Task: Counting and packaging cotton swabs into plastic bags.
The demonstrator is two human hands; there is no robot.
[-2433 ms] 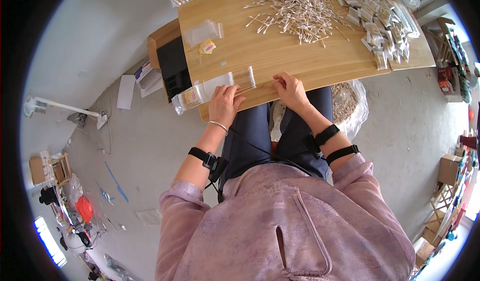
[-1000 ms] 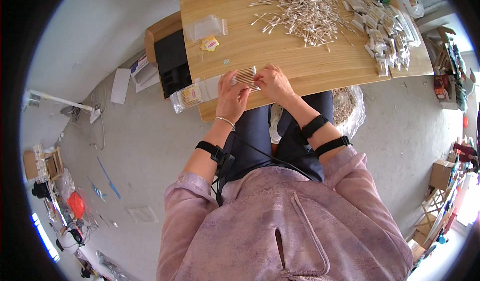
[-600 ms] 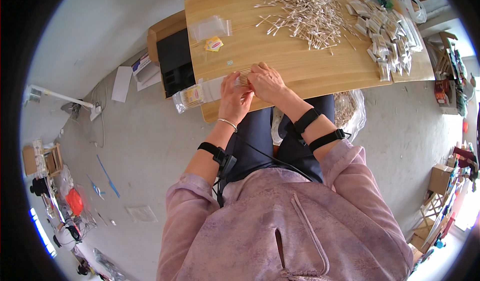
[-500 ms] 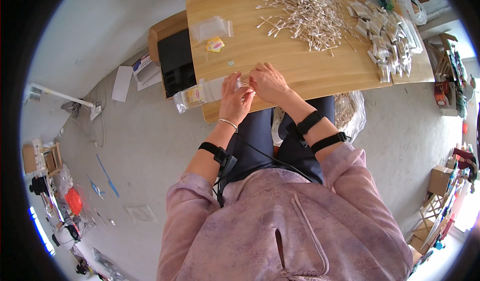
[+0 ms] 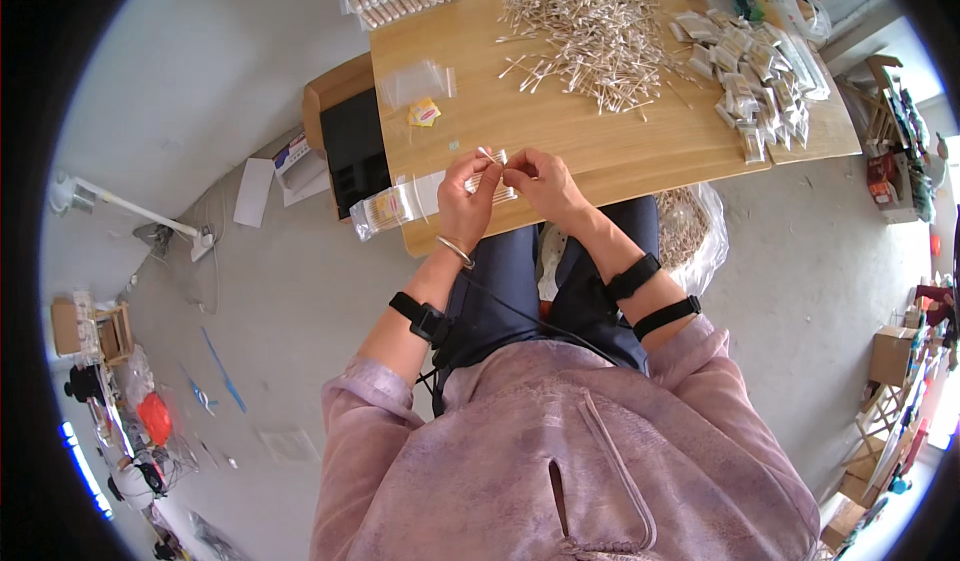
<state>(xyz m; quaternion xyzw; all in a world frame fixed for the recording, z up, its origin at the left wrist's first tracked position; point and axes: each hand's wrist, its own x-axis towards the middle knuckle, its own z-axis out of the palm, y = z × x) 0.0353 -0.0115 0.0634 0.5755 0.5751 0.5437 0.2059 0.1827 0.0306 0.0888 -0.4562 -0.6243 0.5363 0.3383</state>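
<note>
- Clear plastic sleeve [image 5: 492, 173], small and partly filled with cotton swabs, sits pinched between both hands just above the near edge of the wooden table [image 5: 640, 146].
- Left hand [image 5: 468, 201] and right hand [image 5: 538, 179] each close their fingertips on it.
- It looks light, limp and slippery; gripping the edges seems safest.
- Loose cotton swabs [image 5: 590, 26] lie heaped beyond; filled packets [image 5: 752, 66] pile at the right.
- Small yellow label [image 5: 424, 113] lies beside an empty clear bag [image 5: 415, 81].

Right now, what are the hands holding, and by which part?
Both the left hand and right hand pinch a small clear bag of cotton swabs by its upper edge.
</note>
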